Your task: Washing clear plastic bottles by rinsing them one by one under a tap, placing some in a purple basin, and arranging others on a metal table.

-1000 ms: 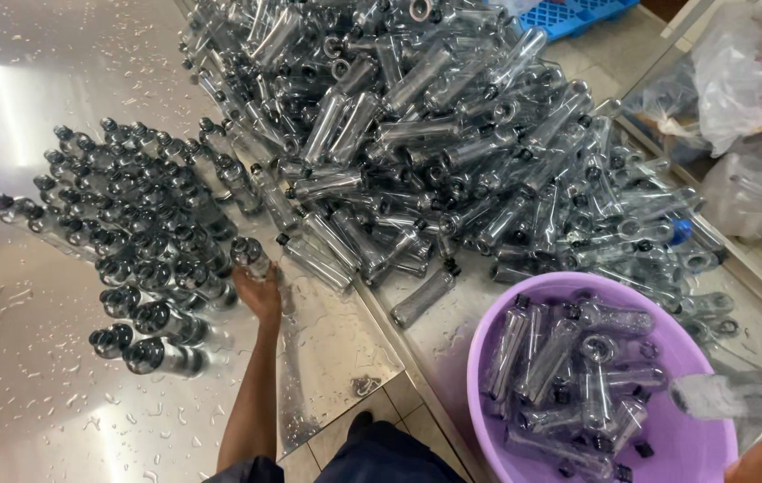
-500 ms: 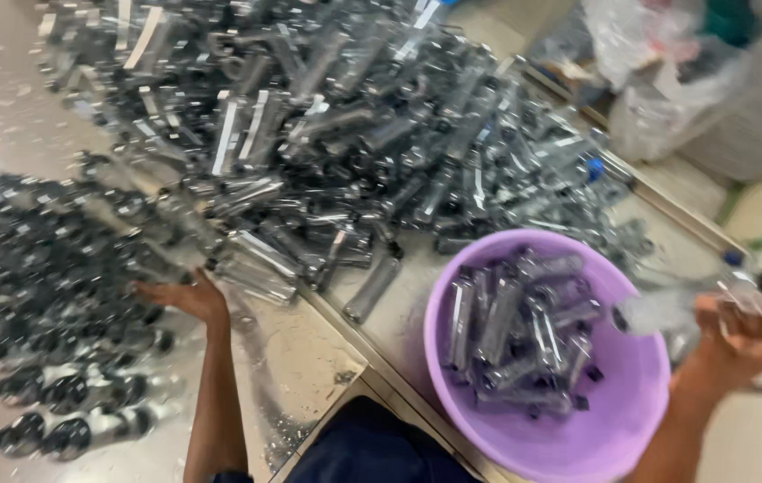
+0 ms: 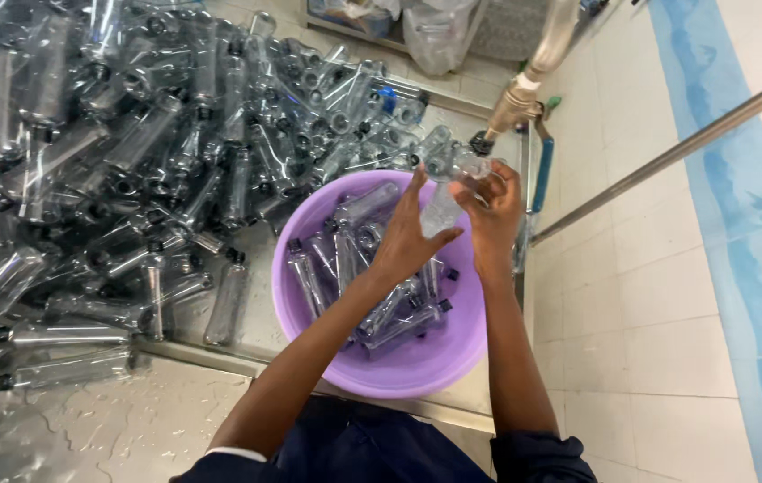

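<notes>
Over the far rim of a purple plastic tub [image 3: 417, 371], both my hands meet on one clear plastic bottle [image 3: 445, 199]. My right hand [image 3: 494, 210] grips its upper part near the neck, just under a metal tap nozzle [image 3: 508, 109]. My left hand [image 3: 412, 234] touches the bottle's lower body with fingers spread. The tub holds several clear bottles with black caps [image 3: 354, 268].
A large heap of clear black-capped bottles [image 3: 131, 143] covers the wet steel table [image 3: 131, 429] to the left. A steel rail [image 3: 667, 152] crosses diagonally at right above the tiled floor [image 3: 658, 340]. Plastic bags [image 3: 439, 31] sit at the back.
My left hand has left the bottles on the table and come over the tub to the bottle. My right hand brought that bottle up under the tap. The view swung right.
</notes>
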